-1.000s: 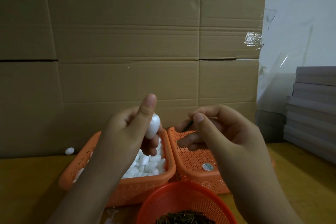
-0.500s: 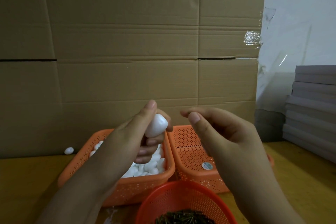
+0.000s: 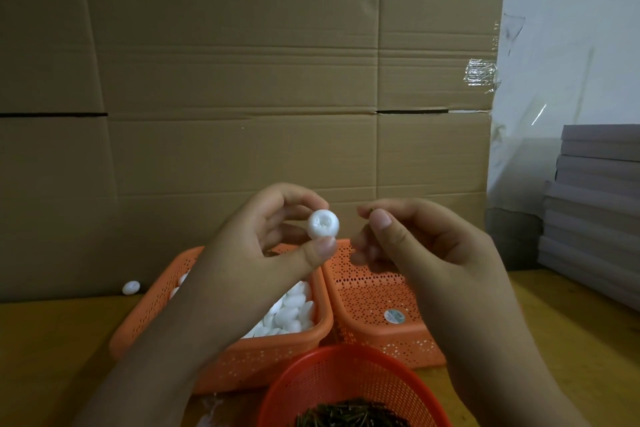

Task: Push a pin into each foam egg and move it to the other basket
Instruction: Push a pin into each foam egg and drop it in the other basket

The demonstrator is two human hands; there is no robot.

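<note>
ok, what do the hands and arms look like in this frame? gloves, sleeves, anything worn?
Both are bare. The left hand and right hand wear no gloves, and no rings, watch or bands show. Both forearms are uncovered down to the bottom edge of the frame, with no sleeve in view. Fingernails are short and unpainted. No markings, tape or cables show on either arm.

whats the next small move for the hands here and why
Probably bring the right hand leftward so its pinched pin enters the foam egg. The left hand holds the egg's dimpled end toward the camera, apart from the pin, with none visible in it.
</note>
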